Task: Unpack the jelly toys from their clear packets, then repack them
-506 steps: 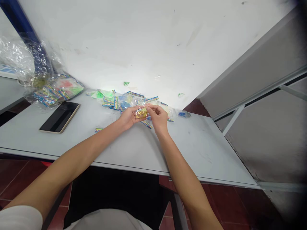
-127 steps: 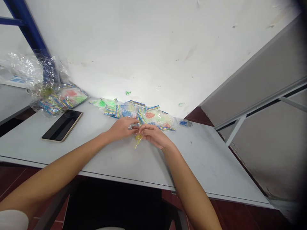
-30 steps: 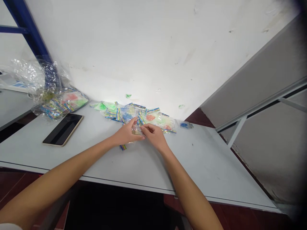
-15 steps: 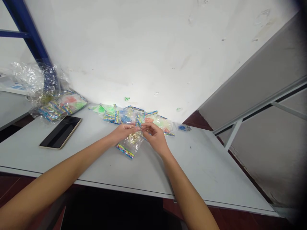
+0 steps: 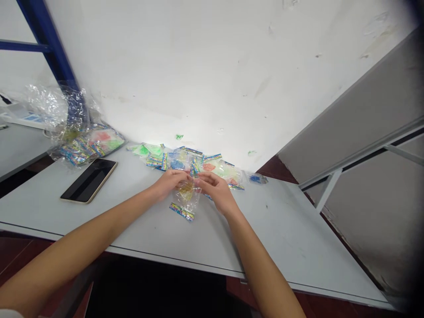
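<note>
A small clear plastic packet with a yellow item inside and a colourful printed strip at its lower end hangs between my hands above the grey table. My left hand pinches the packet's top edge from the left. From the right, my right hand pinches the same edge with its fingers closed. Just behind my hands lies a heap of similar packets with green, blue and red contents.
A dark phone lies face up at the table's left. Behind it sits a big clear bag of packets beside crumpled plastic and a blue post. A white wall rises behind; a grey shelf frame stands right.
The packet has come up off the table and now hangs upside down, printed strip lowest, from both hands. My hands have stayed close together in front of the heap.
</note>
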`<state>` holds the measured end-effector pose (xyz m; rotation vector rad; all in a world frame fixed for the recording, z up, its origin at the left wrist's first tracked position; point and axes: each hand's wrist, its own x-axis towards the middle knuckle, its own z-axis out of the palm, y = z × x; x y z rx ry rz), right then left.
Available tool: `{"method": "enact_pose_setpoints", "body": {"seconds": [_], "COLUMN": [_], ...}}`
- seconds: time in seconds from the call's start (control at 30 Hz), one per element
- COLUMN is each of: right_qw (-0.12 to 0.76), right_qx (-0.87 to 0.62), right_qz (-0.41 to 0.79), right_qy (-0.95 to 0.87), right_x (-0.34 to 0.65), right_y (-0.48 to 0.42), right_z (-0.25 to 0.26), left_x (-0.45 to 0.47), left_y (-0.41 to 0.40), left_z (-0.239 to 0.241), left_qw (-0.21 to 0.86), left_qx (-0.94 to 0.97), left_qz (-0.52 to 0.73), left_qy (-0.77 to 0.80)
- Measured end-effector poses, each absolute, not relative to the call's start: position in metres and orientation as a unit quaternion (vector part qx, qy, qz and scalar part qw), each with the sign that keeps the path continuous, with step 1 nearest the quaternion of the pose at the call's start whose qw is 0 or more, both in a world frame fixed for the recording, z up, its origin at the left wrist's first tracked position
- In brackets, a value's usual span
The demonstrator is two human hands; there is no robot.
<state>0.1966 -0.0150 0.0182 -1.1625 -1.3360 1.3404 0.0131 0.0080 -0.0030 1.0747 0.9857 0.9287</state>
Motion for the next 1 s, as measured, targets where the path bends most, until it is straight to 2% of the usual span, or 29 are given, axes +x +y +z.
{"method": "enact_pose_setpoints", "body": {"seconds": [0.13,0.4,0.67,1.0], "right_qw": [0.417,0.458,0.518,0.512], "right_qx": [-0.472,-0.472,-0.495,-0.456], "right_qz": [0.544,0.521,0.489,0.441], "right_qy": [-0.555,-0.544,-0.498,-0.580], "right_x": [0.196,0.200,0.197,0.195], "right_y": [-0.015,-0.010,-0.009,-0.015], "right_z": [0.018,0.013,0.012,0.011], "left_x": [0.012,0.009,0.009,0.013], "left_y": [0.008,0.009,0.009,0.006], "left_z": [-0.001,0.001,0.000,0.010], "left_qw": [0.671,0.655,0.687,0.713], "left_qx": [0.458,0.463,0.438,0.391], "left_qz": [0.411,0.432,0.444,0.423], "left_qy": [0.414,0.412,0.374,0.401]}}
